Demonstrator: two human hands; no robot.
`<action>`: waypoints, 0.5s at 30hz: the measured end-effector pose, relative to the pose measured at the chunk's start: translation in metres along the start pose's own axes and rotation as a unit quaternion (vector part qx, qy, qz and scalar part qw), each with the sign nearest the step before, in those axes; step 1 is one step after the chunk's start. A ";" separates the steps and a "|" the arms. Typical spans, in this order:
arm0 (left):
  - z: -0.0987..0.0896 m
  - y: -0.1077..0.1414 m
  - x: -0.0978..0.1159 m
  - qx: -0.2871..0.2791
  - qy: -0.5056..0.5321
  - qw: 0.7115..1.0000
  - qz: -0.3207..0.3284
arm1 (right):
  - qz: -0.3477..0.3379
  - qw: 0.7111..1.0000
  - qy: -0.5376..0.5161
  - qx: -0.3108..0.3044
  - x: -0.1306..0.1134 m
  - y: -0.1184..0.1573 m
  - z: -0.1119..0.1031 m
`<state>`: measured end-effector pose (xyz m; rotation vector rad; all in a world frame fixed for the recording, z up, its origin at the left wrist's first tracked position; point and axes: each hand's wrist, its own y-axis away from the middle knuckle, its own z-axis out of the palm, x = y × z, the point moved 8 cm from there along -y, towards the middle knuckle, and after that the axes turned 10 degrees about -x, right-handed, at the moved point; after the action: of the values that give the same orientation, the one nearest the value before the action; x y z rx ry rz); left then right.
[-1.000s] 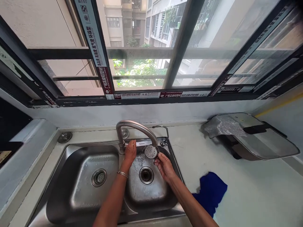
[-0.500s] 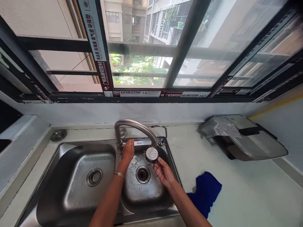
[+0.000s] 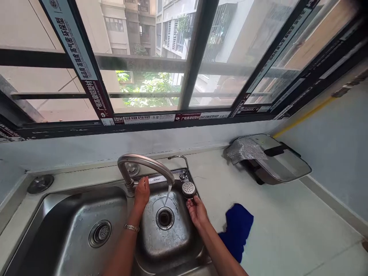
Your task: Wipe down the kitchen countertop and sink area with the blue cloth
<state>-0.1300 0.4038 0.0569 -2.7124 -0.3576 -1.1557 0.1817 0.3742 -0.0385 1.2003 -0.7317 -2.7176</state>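
One metal strainer, probably light, stiff and slippery, sits pinched at the tips of the right hand's fingers, best held by its rim; water falls left of them. Whether the left hand's fingers grip the tap, I cannot tell.

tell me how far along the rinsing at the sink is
Already done: the strainer is out of the right basin's drain, which is open.
In hand: the right hand holds the strainer beside the water stream; the left hand is at the base of the tap.
Apparently left: the water is not shut off and the strainer not seated. Whether it is clean, I can't tell.
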 end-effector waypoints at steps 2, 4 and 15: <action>0.000 0.000 0.000 -0.003 0.005 1.000 -0.009 | 0.010 1.000 -0.009 0.008 0.004 0.001 -0.003; 0.000 -0.001 0.001 -0.005 0.011 1.000 -0.016 | 0.017 1.000 -0.014 0.016 0.006 0.003 -0.006; -0.004 0.002 0.007 -0.013 0.023 0.999 -0.027 | 0.038 0.999 -0.019 0.024 0.004 0.008 -0.005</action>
<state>-0.1272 0.4018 0.0648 -2.7094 -0.4138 -1.2439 0.1817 0.3641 -0.0410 1.1083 -0.8325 -2.6841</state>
